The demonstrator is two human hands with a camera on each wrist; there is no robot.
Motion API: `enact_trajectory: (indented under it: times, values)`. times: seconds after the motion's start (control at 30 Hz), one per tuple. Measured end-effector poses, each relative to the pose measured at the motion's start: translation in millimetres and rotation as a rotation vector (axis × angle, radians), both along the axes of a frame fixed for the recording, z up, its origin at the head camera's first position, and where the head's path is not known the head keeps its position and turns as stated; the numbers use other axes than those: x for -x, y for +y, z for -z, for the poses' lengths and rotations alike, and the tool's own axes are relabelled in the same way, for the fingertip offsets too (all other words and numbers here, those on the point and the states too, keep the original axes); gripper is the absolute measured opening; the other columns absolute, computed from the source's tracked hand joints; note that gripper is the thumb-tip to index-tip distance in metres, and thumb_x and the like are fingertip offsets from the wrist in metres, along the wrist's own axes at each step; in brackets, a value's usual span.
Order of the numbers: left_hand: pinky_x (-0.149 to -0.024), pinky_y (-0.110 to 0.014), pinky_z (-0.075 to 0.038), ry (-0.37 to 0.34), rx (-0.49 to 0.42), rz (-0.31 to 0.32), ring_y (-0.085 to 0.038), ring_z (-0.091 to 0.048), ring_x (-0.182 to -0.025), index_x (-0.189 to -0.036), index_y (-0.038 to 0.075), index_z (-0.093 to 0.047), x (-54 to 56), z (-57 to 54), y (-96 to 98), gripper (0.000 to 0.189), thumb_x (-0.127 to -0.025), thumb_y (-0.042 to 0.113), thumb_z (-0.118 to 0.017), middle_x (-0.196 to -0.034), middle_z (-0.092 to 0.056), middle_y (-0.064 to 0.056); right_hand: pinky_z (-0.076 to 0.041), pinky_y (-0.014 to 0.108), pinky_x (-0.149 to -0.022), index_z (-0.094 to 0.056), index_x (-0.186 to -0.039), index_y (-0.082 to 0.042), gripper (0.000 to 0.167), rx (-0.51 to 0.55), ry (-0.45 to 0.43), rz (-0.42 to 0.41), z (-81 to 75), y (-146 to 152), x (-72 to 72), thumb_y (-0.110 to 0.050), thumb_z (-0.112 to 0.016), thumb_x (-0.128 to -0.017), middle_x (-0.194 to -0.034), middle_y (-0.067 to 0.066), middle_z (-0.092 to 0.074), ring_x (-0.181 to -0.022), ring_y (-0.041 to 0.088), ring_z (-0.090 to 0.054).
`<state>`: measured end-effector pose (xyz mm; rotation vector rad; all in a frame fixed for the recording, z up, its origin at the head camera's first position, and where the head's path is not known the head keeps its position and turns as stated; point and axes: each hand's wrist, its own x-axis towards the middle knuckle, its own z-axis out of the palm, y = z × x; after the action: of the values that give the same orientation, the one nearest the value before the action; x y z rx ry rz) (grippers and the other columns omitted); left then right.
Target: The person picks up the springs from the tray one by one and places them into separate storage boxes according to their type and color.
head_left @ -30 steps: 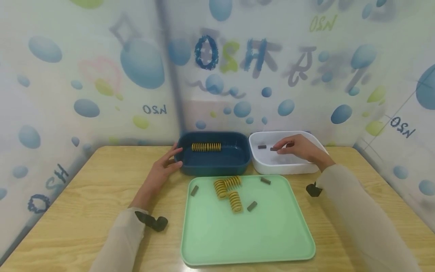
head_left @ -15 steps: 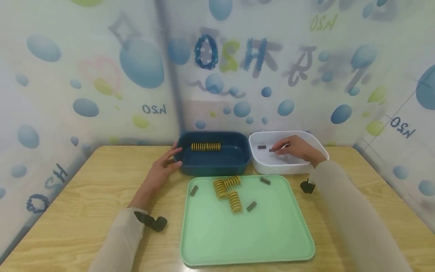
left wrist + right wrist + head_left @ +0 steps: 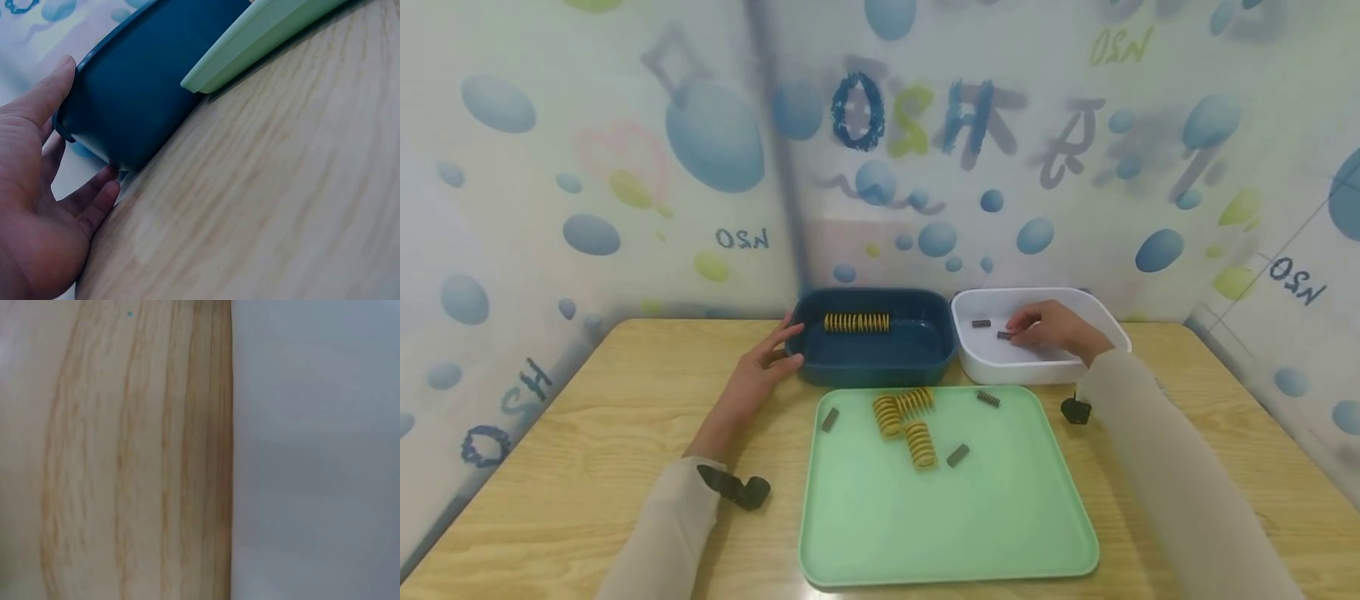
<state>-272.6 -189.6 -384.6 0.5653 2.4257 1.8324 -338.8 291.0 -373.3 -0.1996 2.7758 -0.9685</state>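
Observation:
My right hand [image 3: 1048, 325] is inside the white bin [image 3: 1037, 373], pinching a small dark spring [image 3: 1003, 335] at its floor. Left of those fingertips lies another small dark spring [image 3: 981, 323]. My left hand [image 3: 765, 362] rests against the left end of the dark blue bin [image 3: 880, 372]; the left wrist view shows the thumb at the bin's rim and relaxed fingers along its end. Two yellow springs [image 3: 857, 322] lie end to end in the blue bin. In the right wrist view the white bin's wall [image 3: 315, 450] fills one side, and the hand is out of frame.
A green tray [image 3: 947, 525] lies in front of both bins. On it are three yellow coil springs [image 3: 921, 444] in a cluster and small dark springs [image 3: 957, 455] spread around them. A patterned wall [image 3: 880, 233] stands behind the wooden table [image 3: 587, 433].
My right hand has shifted slightly lower in the white bin with the small spring, and its forearm has swung a little left. My left hand stays at the blue bin.

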Motion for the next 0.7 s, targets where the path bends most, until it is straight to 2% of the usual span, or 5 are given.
enact_trajectory:
  times: [0.13,0.4,0.7]
  values:
    - [-0.105,-0.048,-0.028,-0.001,-0.005,0.002,-0.039,-0.039,-0.13,-0.144,0.006,-0.042,-0.9,-1.6,0.5,0.054,-0.096,0.019,-0.061,-0.158,-0.018,0.003,-0.036,0.043,-0.095,-0.071,-0.11,-0.006,0.025,-0.019,-0.006,0.007,-0.6,0,1.3,-0.011,-0.072,-0.085,-0.111,0.009,-0.068,-0.103,0.028,-0.052]
    - [-0.106,-0.047,-0.028,0.026,0.014,-0.008,-0.035,-0.04,-0.13,-0.145,0.017,-0.043,12.2,18.5,-3.8,0.052,-0.096,0.023,-0.06,-0.156,-0.018,0.015,-0.036,0.042,-0.094,-0.072,-0.11,-0.007,0.024,-0.029,-0.026,0.013,1.0,0,3.4,-0.007,-0.069,-0.086,-0.113,0.01,-0.068,-0.104,0.028,-0.052]
    - [-0.107,-0.048,-0.027,0.03,-0.007,0.001,-0.035,-0.039,-0.131,-0.146,0.016,-0.042,12.5,20.2,-4.0,0.053,-0.096,0.02,-0.06,-0.157,-0.017,0.012,-0.035,0.046,-0.097,-0.071,-0.113,-0.008,0.026,-0.024,-0.035,0.022,0.9,0,4.1,-0.008,-0.069,-0.087,-0.117,0.012,-0.066,-0.109,0.03,-0.05]
